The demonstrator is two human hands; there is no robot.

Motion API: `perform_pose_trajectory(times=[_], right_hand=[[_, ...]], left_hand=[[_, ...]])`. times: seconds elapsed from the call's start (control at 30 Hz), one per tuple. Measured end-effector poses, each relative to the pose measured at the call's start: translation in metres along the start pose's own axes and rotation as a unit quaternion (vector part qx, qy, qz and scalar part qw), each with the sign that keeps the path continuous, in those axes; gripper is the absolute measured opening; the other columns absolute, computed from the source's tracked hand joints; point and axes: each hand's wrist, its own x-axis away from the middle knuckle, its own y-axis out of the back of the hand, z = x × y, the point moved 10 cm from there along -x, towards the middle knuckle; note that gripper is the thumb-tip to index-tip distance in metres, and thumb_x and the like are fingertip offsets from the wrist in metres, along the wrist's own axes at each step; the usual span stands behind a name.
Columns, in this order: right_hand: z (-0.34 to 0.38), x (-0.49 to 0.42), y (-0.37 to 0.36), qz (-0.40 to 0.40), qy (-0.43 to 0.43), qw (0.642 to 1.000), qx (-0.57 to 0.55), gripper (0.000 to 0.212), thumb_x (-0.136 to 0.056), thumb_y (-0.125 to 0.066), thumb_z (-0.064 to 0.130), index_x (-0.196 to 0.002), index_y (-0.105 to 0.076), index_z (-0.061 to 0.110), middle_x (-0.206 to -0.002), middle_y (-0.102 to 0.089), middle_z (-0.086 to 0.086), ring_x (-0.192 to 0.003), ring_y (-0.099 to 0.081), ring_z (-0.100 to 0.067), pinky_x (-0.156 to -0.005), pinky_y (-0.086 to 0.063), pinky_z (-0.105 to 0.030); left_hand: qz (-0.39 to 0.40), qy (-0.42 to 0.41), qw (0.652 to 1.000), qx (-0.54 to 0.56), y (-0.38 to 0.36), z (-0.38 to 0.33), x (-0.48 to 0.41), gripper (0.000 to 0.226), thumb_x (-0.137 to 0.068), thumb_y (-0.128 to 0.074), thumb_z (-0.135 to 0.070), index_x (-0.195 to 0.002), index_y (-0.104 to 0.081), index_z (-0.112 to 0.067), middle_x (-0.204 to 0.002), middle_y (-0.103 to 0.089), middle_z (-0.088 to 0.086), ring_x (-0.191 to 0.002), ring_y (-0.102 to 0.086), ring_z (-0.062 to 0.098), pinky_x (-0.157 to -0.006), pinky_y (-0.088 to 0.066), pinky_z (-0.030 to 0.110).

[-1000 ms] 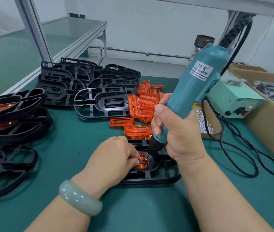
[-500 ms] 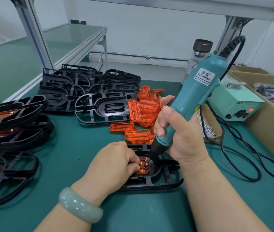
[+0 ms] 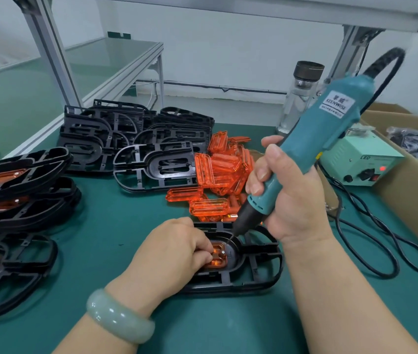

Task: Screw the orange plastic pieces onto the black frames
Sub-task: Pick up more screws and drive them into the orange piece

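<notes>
A black frame (image 3: 256, 273) lies on the green mat in front of me with an orange piece (image 3: 218, 259) seated in its middle. My left hand (image 3: 177, 254) rests over the frame's left part, its fingertips curled and pinching the orange piece in place. My right hand (image 3: 287, 198) grips a teal electric screwdriver (image 3: 312, 149), tilted, with its bit tip just above a small screw on the orange piece. Loose orange pieces (image 3: 220, 175) are heaped behind the frame. Bare black frames (image 3: 136, 139) are piled at the back.
Frames fitted with orange pieces (image 3: 16, 200) are stacked at the left. A screwdriver power box (image 3: 366, 164) with a red light, its black cable (image 3: 371, 251), a cardboard box (image 3: 412, 190) and a clear bottle (image 3: 302, 98) stand at the right. A second bench lies at the far left.
The screwdriver's bit has lifted slightly off the orange piece and the tool has tilted further to the right. My left hand has stayed on the piece.
</notes>
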Motion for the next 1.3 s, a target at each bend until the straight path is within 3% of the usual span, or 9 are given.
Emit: perform_pose_trajectory(times=[0.2,0.27,0.37,0.73,0.87,0.97,1.07,1.23,1.3], right_hand=[[-0.02,0.007,0.038,-0.139,-0.035,0.983,-0.116,0.019,-0.08,-0.067,0.023,-0.09,-0.052,0.017,-0.055,-0.048,0.005,-0.042,-0.044,-0.009,-0.049,-0.04,-0.021],[-0.023,0.011,0.055,-0.192,-0.035,0.968,-0.156,0.016,-0.078,-0.064,0.025,-0.087,-0.052,0.019,-0.054,-0.047,0.007,-0.042,-0.043,-0.008,-0.048,-0.041,-0.019],[-0.027,0.016,0.076,-0.244,-0.041,0.946,-0.208,0.01,-0.091,-0.057,0.028,-0.084,-0.053,0.021,-0.055,-0.045,0.009,-0.043,-0.042,-0.006,-0.049,-0.042,-0.017],[-0.036,0.022,0.086,-0.25,-0.053,0.937,-0.24,0.017,-0.075,-0.062,0.03,-0.087,-0.054,0.02,-0.056,-0.045,0.007,-0.043,-0.042,-0.006,-0.047,-0.043,-0.018],[-0.037,0.02,0.088,-0.245,-0.06,0.937,-0.243,0.015,-0.077,-0.061,0.028,-0.086,-0.055,0.018,-0.055,-0.044,0.006,-0.042,-0.042,-0.007,-0.047,-0.043,-0.018],[-0.036,0.017,0.091,-0.242,-0.063,0.935,-0.251,0.016,-0.076,-0.061,0.027,-0.086,-0.054,0.017,-0.054,-0.043,0.006,-0.041,-0.041,-0.007,-0.045,-0.043,-0.019],[-0.036,0.016,0.094,-0.245,-0.064,0.933,-0.256,0.016,-0.076,-0.061,0.027,-0.086,-0.054,0.017,-0.054,-0.043,0.005,-0.041,-0.041,-0.007,-0.045,-0.043,-0.02],[-0.036,0.016,0.097,-0.248,-0.065,0.932,-0.254,0.015,-0.077,-0.06,0.027,-0.086,-0.055,0.017,-0.054,-0.043,0.006,-0.04,-0.04,-0.007,-0.045,-0.042,-0.019],[-0.037,0.015,0.097,-0.245,-0.066,0.934,-0.251,0.015,-0.075,-0.06,0.028,-0.085,-0.055,0.017,-0.054,-0.043,0.006,-0.04,-0.041,-0.007,-0.045,-0.041,-0.019]], left_hand=[[0.006,-0.014,1.0,0.001,-0.001,0.001,0.0,0.007,-0.083,-0.066,-0.034,-0.086,-0.072,-0.034,-0.08,-0.05,-0.014,-0.081,-0.048,0.002,-0.069,-0.036,0.015],[0.009,-0.019,1.0,0.0,-0.002,0.001,0.001,0.008,-0.084,-0.065,-0.036,-0.088,-0.071,-0.035,-0.082,-0.051,-0.015,-0.082,-0.047,-0.001,-0.068,-0.034,0.01],[0.022,-0.025,0.999,0.0,-0.002,0.002,0.001,0.009,-0.087,-0.059,-0.04,-0.087,-0.068,-0.039,-0.081,-0.05,-0.017,-0.083,-0.047,-0.004,-0.068,-0.034,0.01],[-0.013,-0.019,0.999,-0.029,0.023,-0.022,-0.026,0.015,-0.087,-0.055,-0.04,-0.084,-0.069,-0.036,-0.081,-0.06,-0.026,-0.082,-0.055,-0.006,-0.074,-0.044,0.015],[-0.051,-0.054,0.997,0.003,0.031,-0.052,-0.069,0.022,-0.091,-0.055,-0.027,-0.107,-0.069,-0.032,-0.097,-0.064,-0.026,-0.088,-0.055,-0.009,-0.077,-0.034,-0.002],[-0.041,-0.092,0.995,-0.018,0.018,-0.075,-0.11,0.031,-0.094,-0.049,-0.02,-0.122,-0.063,-0.025,-0.119,-0.065,-0.01,-0.11,-0.056,0.005,-0.092,-0.035,0.012],[0.019,-0.098,0.993,-0.061,-0.011,-0.088,-0.145,0.038,-0.096,-0.046,-0.017,-0.132,-0.053,-0.023,-0.132,-0.058,-0.001,-0.121,-0.051,0.016,-0.098,-0.033,0.021],[0.112,-0.072,0.984,-0.119,-0.054,-0.088,-0.176,0.053,-0.093,-0.044,-0.002,-0.143,-0.038,-0.019,-0.14,-0.049,0.008,-0.125,-0.049,0.024,-0.1,-0.037,0.028],[0.156,-0.059,0.982,-0.093,-0.071,-0.086,-0.177,0.044,-0.094,-0.042,0.0,-0.136,-0.045,-0.01,-0.135,-0.051,0.017,-0.12,-0.051,0.033,-0.101,-0.041,0.037]])
